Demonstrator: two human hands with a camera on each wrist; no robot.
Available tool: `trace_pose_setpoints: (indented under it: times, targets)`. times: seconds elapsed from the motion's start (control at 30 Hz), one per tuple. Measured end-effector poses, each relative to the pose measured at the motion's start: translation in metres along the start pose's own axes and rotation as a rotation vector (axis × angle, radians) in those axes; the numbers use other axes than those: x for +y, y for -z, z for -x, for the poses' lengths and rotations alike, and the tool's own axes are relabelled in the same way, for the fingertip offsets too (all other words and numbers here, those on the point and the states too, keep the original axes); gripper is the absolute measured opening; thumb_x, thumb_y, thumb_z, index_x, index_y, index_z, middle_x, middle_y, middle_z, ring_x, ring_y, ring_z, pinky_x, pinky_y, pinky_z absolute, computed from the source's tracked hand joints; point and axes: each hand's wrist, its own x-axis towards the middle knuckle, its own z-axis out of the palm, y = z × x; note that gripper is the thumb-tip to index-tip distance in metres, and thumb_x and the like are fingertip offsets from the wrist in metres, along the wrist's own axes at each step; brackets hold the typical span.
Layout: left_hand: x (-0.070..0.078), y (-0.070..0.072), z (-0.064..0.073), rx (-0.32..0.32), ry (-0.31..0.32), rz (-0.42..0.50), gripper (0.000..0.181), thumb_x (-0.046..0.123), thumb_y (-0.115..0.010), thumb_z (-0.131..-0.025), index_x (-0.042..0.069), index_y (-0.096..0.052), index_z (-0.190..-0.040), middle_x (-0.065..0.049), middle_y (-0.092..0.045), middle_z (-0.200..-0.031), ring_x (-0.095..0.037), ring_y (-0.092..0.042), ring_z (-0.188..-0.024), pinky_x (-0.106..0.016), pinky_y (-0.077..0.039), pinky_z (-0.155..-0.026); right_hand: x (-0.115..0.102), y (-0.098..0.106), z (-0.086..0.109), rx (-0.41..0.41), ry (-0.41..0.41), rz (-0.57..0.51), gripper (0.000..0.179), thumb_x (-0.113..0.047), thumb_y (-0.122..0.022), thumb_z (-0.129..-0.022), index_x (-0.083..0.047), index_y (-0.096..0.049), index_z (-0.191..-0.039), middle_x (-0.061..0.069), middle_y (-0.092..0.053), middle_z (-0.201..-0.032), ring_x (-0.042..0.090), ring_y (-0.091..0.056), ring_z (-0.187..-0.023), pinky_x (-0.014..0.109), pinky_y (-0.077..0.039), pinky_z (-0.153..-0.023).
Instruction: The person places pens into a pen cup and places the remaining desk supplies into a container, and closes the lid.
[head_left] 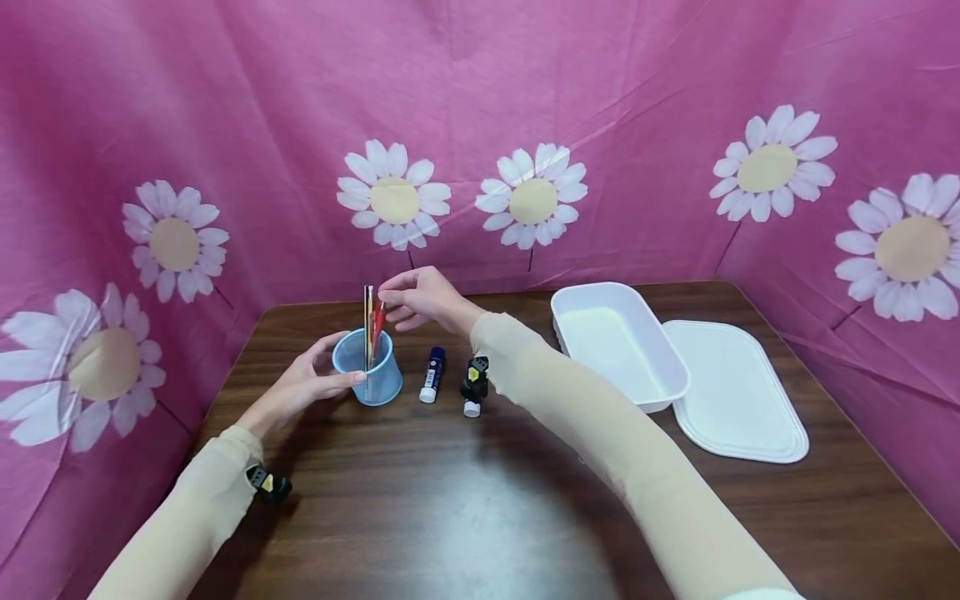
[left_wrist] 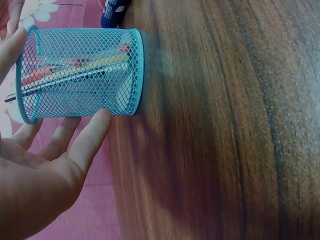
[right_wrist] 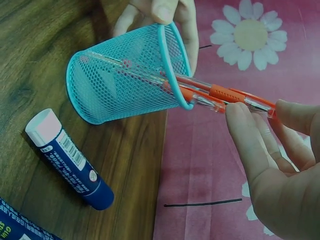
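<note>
My left hand [head_left: 303, 379] holds a light blue mesh pen cup [head_left: 384, 385] near the table's far left, the thumb at its rim and fingers round the side. In the left wrist view, pencils [left_wrist: 100, 67] and red-tipped pens show through the mesh. Above the cup, my right hand [head_left: 431, 298] pinches the top end of a red pen [right_wrist: 227, 93] between thumb and fingers. That pen leans out past the rim, its lower part inside the cup. A second red pen [right_wrist: 192, 95] lies close beside it.
A blue glue stick [head_left: 432, 375] with a white cap lies right of the cup. Another glue stick [head_left: 472, 409] is partly hidden by the right wrist's camera. To the right sit a white plastic box [head_left: 615, 337] and its flat lid [head_left: 742, 396]. A pink flowered cloth [head_left: 465, 100] hangs behind the table.
</note>
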Motion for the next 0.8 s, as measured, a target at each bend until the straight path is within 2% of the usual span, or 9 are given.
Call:
trace_pose_setpoints:
  times: [0.27, 0.4, 0.53, 0.8]
  targets:
    - [0.000, -0.005, -0.004, -0.004, 0.004, 0.004, 0.085, 0.022, -0.078, -0.093, 0.012, -0.025, -0.159, -0.023, -0.043, -0.146, -0.021, -0.056, -0.116, -0.039, -0.053, -0.098, 0.009, -0.001, -0.003, -0.001, -0.044, 0.020, 0.020, -0.015, -0.072, -0.096, -0.003, -0.073, -0.112, 0.014, -0.074, -0.098, 0.033, -0.074, -0.088, 0.044, -0.062, -0.074]
    - [0.001, -0.006, -0.005, -0.006, 0.011, 0.004, 0.087, 0.022, -0.078, -0.093, 0.011, -0.024, -0.160, -0.022, -0.041, -0.148, -0.023, -0.054, -0.119, -0.039, -0.053, -0.099, 0.013, -0.002, -0.004, -0.020, -0.051, 0.029, 0.019, -0.015, -0.072, -0.097, -0.002, -0.072, -0.112, 0.015, -0.075, -0.099, 0.037, -0.073, -0.092, 0.050, -0.061, -0.080]
    - [0.001, -0.006, -0.006, -0.010, 0.008, 0.025, 0.088, 0.021, -0.078, -0.093, 0.011, -0.023, -0.160, -0.021, -0.040, -0.150, -0.020, -0.055, -0.119, -0.039, -0.052, -0.100, 0.017, -0.001, -0.003, -0.021, -0.058, 0.031, 0.017, -0.014, -0.073, -0.096, -0.003, -0.073, -0.108, 0.014, -0.075, -0.095, 0.042, -0.071, -0.096, 0.056, -0.057, -0.085]
    - [-0.002, -0.003, -0.001, 0.009, 0.010, 0.024, 0.087, 0.021, -0.078, -0.092, 0.011, -0.024, -0.159, -0.021, -0.042, -0.147, -0.016, -0.058, -0.115, -0.037, -0.053, -0.098, 0.021, -0.004, -0.005, -0.016, -0.067, 0.071, 0.017, -0.015, -0.073, -0.096, -0.002, -0.072, -0.107, 0.012, -0.074, -0.097, 0.040, -0.072, -0.094, 0.052, -0.060, -0.080]
